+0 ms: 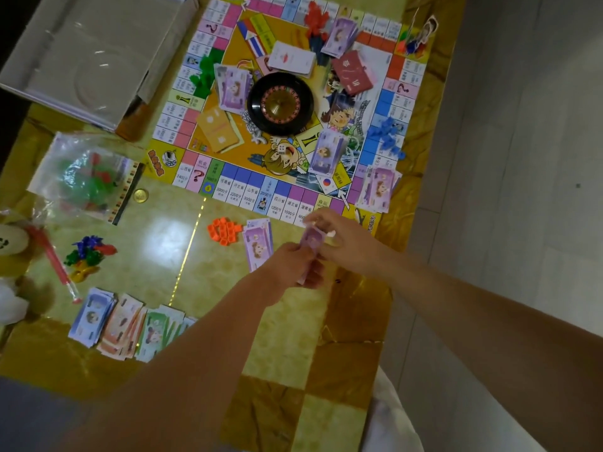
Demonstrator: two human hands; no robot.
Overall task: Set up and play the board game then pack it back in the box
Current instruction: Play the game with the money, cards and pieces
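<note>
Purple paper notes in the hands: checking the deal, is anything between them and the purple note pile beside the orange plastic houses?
Nothing visible does. The purple paper notes, held by left hand and right hand, are just right of the purple note pile; only tabletop between.

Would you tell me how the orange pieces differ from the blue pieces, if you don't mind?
The orange pieces lie on the table, off the board; the blue pieces lie on it. The orange pieces sit tightly clustered; the blue pieces spread looser. Both are heaps of small plastic pieces.
</note>
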